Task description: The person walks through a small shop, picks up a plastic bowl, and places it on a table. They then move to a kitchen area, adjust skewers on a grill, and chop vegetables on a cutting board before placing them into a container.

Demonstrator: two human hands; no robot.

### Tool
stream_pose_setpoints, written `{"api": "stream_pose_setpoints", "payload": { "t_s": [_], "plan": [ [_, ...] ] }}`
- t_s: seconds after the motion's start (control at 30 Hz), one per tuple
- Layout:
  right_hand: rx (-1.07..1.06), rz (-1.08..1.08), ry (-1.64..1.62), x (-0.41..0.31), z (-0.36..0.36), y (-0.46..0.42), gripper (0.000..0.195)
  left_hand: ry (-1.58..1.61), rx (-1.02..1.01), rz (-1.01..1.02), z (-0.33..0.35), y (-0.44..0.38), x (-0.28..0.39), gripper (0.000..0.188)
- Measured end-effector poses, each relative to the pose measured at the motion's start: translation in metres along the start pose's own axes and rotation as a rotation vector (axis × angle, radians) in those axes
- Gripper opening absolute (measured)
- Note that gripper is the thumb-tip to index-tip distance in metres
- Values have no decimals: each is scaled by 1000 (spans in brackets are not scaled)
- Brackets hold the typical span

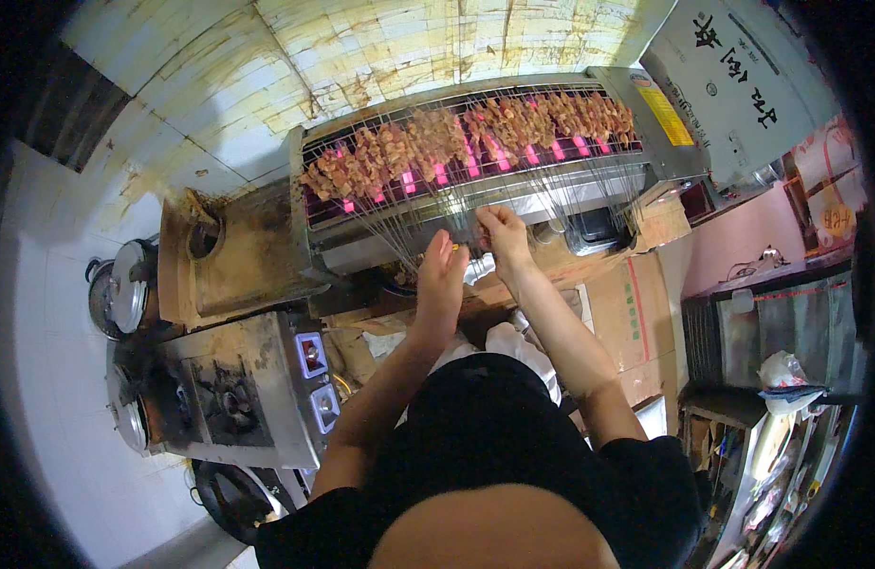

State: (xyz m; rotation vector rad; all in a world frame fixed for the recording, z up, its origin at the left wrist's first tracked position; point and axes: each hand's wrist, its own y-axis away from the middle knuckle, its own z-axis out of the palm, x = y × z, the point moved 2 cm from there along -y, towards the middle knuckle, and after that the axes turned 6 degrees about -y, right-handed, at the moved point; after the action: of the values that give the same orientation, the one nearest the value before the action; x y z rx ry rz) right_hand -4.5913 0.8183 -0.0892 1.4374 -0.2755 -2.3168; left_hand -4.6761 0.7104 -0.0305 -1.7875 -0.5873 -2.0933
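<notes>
Many meat skewers (423,139) lie side by side over the pink-glowing slots of a long metal grill (359,249), their thin metal rods sticking out over its front edge. My left hand (443,267) is at the rod ends of the left group, fingers extended, near the grill's front; whether it grips any rod is not clear. Just to the right, my right hand (501,231) has curled fingers by the middle rods, the thumb close to the index finger. Any hold on a rod there is too fine to make out. More rods (587,188) fan out on the right.
A black plastic container (595,231) sits below the grill's right front. Left of the grill stand a greasy tray (252,256), a stained gas stove (231,391) and lidded pots (129,284). Flattened cardboard (626,320) lies at the right, near a glass-fronted cabinet (786,320). A tiled wall is behind.
</notes>
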Motion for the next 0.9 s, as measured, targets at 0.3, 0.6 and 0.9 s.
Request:
{"api": "stream_pose_setpoints", "payload": {
  "t_s": [0.3, 0.6, 0.9],
  "plan": [
    [62, -51, -37, -2, -9, -3, 11, 449, -7, -473, 27, -63, -58, 13],
    [-52, 91, 89, -17, 23, 11, 21, 584, -54, -545, 17, -53, -65, 15],
    [-242, 362, -138, -1, 8, 0, 21, 546, -7, -565, 18, -54, -54, 12]
  ]
}}
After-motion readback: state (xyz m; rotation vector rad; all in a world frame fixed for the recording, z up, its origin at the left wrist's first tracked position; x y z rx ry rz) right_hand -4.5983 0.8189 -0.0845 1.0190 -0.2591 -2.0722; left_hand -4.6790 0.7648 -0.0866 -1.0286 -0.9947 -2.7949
